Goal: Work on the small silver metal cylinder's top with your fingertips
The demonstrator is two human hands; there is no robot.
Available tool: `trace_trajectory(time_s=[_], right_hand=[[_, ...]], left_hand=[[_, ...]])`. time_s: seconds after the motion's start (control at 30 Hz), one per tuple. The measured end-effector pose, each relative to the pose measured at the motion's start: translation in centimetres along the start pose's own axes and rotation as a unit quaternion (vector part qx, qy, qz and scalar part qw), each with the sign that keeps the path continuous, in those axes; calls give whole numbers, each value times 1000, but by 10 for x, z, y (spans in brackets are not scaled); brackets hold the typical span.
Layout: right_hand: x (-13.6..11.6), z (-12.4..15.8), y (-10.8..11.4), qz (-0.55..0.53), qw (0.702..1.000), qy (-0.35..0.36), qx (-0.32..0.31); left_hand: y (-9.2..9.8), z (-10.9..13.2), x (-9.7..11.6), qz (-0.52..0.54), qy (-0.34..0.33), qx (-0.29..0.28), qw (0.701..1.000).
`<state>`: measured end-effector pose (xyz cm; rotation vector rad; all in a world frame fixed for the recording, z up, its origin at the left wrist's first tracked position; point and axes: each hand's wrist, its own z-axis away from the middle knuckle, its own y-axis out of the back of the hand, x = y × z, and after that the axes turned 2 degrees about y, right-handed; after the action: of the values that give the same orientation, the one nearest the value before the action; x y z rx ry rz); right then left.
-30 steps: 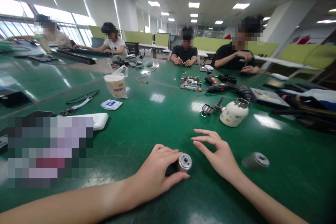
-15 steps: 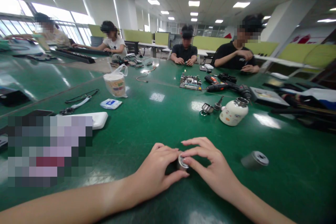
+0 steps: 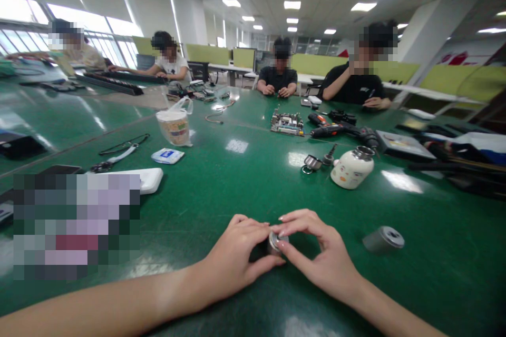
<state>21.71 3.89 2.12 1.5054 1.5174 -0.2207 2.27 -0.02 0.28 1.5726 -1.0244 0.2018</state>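
Note:
A small silver metal cylinder (image 3: pixel 273 245) stands on the green table between my hands. My left hand (image 3: pixel 237 253) is closed around it, with the thumb in front and the fingers behind. The thumb and index finger of my right hand (image 3: pixel 322 247) pinch at its top; whether they hold a separate small part there I cannot make out. To the right, a second metal cylinder (image 3: pixel 384 239) with a dark hole in its top stands apart from both hands. Beyond it is an open cream bottle (image 3: pixel 353 167) with a steel neck.
Near the bottle lie a steel cap (image 3: pixel 311 163) and a power drill (image 3: pixel 348 130). A circuit board (image 3: pixel 287 122) sits further back. On the left are a bagged cup (image 3: pixel 174 127), a small white packet (image 3: pixel 168 156) and a white box (image 3: pixel 152 181). Several people sit around the table.
My right hand's fingers have shifted slightly and curl more at the cylinder's top. My left hand keeps its place. The person at the far right has raised a hand toward the head.

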Motion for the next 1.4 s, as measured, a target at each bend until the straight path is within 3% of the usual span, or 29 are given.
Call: trace_trajectory(time_s=[0.2, 0.3, 0.37, 0.5, 0.67, 0.83, 1.0, 1.2, 1.4], right_hand=[[5, -3, 2, -17, 998, 3, 65], [22, -8, 10, -9, 993, -51, 109], [37, -11, 15, 31, 990, -90, 100], [56, -11, 20, 71, 991, -99, 47], [28, -10, 14, 17, 995, -76, 68], [0, -4, 5, -27, 999, -31, 3], [1, 2, 1, 11, 1000, -21, -9], [2, 2, 4, -11, 994, -33, 108], [-2, 2, 0, 8, 999, -26, 20]], left_hand=[[1, 1, 2, -1, -2, -2, 1000], [2, 1, 2, -5, 3, -1, 1000], [2, 1, 2, -8, 4, 2, 1000], [1, 1, 1, -10, 1, 6, 1000], [1, 1, 2, -10, -1, 10, 1000], [1, 1, 1, 2, -4, 4, 1000], [0, 1, 0, 2, -5, 9, 1000], [3, 0, 3, -1, 2, 1, 1000], [1, 1, 2, 0, -1, 1, 1000]])
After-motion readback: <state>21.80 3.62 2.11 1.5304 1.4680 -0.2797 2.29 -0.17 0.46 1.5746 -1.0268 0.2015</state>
